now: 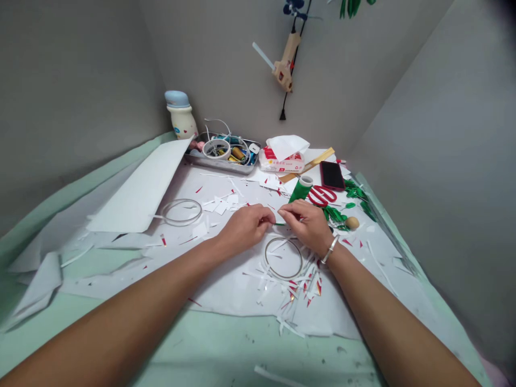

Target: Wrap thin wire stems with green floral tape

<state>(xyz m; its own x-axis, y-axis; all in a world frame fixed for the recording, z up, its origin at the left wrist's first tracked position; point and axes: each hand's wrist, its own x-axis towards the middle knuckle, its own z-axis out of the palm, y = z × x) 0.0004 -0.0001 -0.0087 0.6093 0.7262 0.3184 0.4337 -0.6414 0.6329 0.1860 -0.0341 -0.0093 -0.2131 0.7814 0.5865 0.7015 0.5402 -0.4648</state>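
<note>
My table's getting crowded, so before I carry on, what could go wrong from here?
The green roll leans right beside your right hand, so a small bump might knock it onto the red scissors next to it. The thin hoop under your hands sits among loose paper scraps, which could snag on it or get swept around if your arms drag across them.

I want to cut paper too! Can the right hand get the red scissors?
Probably yes. The right hand sits very near the red-handled scissors, and nothing seems to block the way, though the green spool stands close beside them.
</note>
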